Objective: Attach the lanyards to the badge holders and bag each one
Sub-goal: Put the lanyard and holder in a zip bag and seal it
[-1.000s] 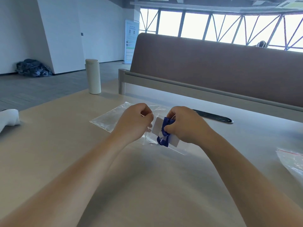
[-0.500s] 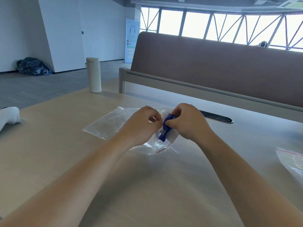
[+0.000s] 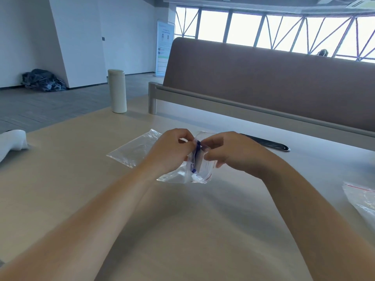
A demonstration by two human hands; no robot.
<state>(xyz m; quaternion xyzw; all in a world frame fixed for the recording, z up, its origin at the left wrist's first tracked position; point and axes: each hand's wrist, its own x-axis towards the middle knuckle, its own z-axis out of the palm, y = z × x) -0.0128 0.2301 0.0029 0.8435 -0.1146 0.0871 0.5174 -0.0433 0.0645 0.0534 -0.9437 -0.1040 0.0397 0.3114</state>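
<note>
Left hand (image 3: 172, 152), right hand (image 3: 230, 152) pinch zip bag (image 3: 182, 176) just above tabletop (image 3: 182, 230), person's side of bottle (image 3: 117, 91). Badge holder (image 3: 200, 162) and lanyard (image 3: 196, 151) between the hands; how far inside unclear. Likely light: film limp and slippery, holder stiff, lanyard soft. Grip film at red zip edge.

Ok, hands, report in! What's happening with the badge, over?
Left hand and right hand both pinching the clear bag. Badge holder and blue lanyard look partway in, between the hands. Spare bag flat on table behind, not blocking.
</note>
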